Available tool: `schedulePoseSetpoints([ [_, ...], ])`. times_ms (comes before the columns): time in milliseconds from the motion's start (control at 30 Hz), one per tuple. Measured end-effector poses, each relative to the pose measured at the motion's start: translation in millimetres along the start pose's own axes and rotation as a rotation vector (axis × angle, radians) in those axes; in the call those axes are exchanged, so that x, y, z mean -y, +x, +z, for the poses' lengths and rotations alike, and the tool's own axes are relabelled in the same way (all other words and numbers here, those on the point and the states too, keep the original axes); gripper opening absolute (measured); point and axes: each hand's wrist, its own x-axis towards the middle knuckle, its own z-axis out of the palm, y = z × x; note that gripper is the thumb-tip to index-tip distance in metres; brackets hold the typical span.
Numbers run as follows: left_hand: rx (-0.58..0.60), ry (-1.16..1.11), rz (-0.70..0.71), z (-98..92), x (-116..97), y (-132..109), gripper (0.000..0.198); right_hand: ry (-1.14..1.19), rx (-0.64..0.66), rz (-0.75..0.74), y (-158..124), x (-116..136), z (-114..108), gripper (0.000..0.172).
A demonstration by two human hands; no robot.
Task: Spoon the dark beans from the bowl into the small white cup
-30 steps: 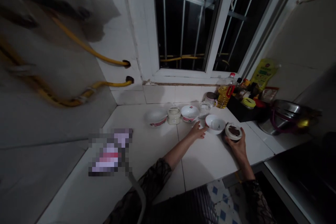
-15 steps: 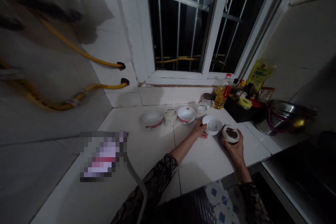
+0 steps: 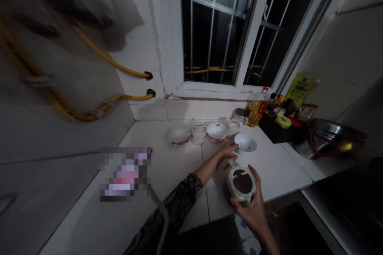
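Observation:
My right hand (image 3: 253,203) grips a seasoning jar (image 3: 241,183) with a pale lid, dark brown contents showing through its top. The jar is over the near part of the counter, tilted toward me. Just beyond it, my left hand (image 3: 228,150) has its fingers stretched out at the left edge of a white bowl (image 3: 245,143); whether they touch the rim I cannot tell. Farther left along the wall stand a flowered bowl (image 3: 217,132), a pale lidded jar (image 3: 198,133) and another flowered bowl (image 3: 178,135). A clear-topped jar (image 3: 233,127) stands behind my left hand.
An oil bottle (image 3: 257,107) and a black box (image 3: 273,127) of condiments stand at the back right. Beside them is a steel pot (image 3: 317,139). A grey hose (image 3: 161,207) crosses in front at left. White counter tiles (image 3: 281,167) end at a front edge.
My right hand has brought the jar closer and to the left, below the white bowl. My left hand has drawn back slightly from that bowl, fingers loosening. The view has shifted a little.

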Motion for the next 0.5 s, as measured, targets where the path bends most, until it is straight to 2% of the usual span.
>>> schedulePoseSetpoints([
  [133,-0.030,0.053,-0.014,18.8,-11,2,0.065,0.014,0.090,-0.062,-17,10,-3,0.096],
  [233,-0.069,0.072,-0.003,14.8,-15,-9,0.063,-0.020,0.081,-0.084,-23,12,-14,0.098],
  [333,-0.099,0.082,0.004,-8.5,-15,-33,0.064,-0.049,0.058,-0.068,-25,10,-29,0.100],
  [500,-0.115,0.093,-0.017,-68.7,-14,-93,0.067,-0.152,-0.081,-0.044,-14,9,-49,0.098],
])
